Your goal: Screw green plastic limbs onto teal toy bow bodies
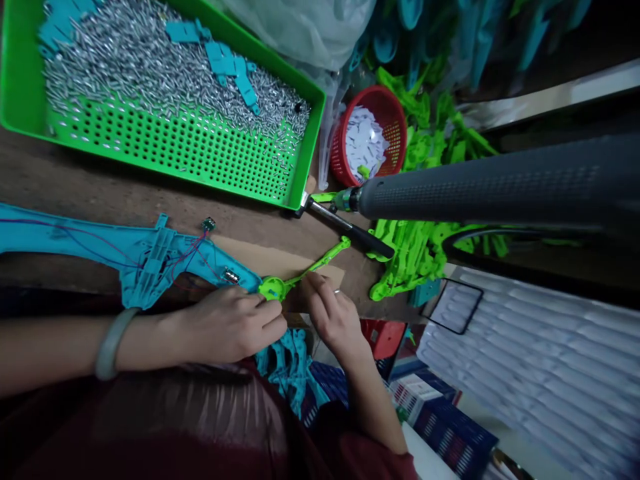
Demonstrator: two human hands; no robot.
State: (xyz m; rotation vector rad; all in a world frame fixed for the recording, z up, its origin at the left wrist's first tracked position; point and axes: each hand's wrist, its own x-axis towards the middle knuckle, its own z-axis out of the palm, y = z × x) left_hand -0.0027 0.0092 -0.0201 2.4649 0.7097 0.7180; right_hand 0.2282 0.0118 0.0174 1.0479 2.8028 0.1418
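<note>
A long blue plastic half-shell (90, 241) lies along the near edge of the bench, with red and blue wires and a small circuit board (209, 224) on it. At its right end sits a lime-green plastic part (325, 257) with a round cup and a thin arm. My left hand (240, 323), a bracelet on its wrist, is closed at the junction of shell and cup, with fingertips on the cup's near rim. My right hand (333, 315) pinches the green part's thin arm beside the cup. Part of both fingertips' contact is hidden.
Beyond the shell stands a green perforated tray (200, 160) of screws and blue pieces. A hammer (370, 240) and a hanging power screwdriver (425, 183) are to the right. A red basket (343, 157) holds white pieces, near piled green parts (413, 257).
</note>
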